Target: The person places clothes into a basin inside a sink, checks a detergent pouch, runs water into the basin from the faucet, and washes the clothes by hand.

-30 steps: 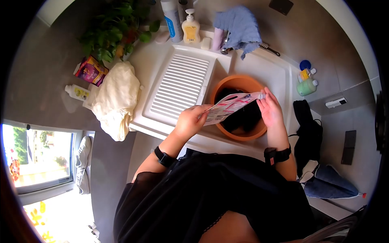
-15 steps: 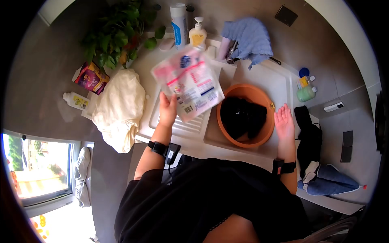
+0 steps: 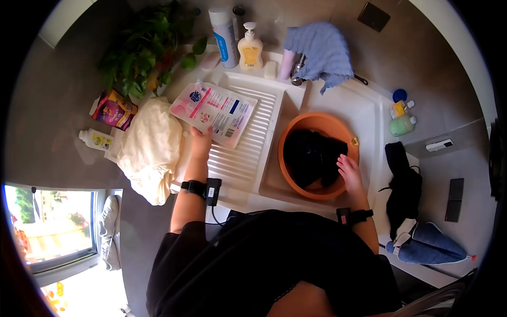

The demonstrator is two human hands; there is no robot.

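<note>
My left hand (image 3: 201, 141) grips the lower edge of a pink and white refill pouch (image 3: 217, 113), its printed back with a barcode facing up. The pouch lies over the upper left part of the ribbed washboard (image 3: 261, 127). Over the right rim of an orange basin (image 3: 288, 174), my right hand (image 3: 353, 174) is open with fingers slightly bent, holding nothing. Dark wet-looking cloth (image 3: 311, 156) fills the basin, which stands in the sink. Whether the right fingertips touch the cloth I cannot tell.
Cream cloth (image 3: 150, 145) is heaped at the left. Behind stand a spray can (image 3: 224, 39), a pump bottle (image 3: 250, 50) and a leafy plant (image 3: 140, 47). A blue towel (image 3: 322, 55) covers part of the tap. Small bottles (image 3: 403, 124) and a black garment (image 3: 404, 185) are at right.
The pouch has gone down and left from in front of me onto the washboard, in my left hand. My right hand has moved left, from beside the basin to over its rim.
</note>
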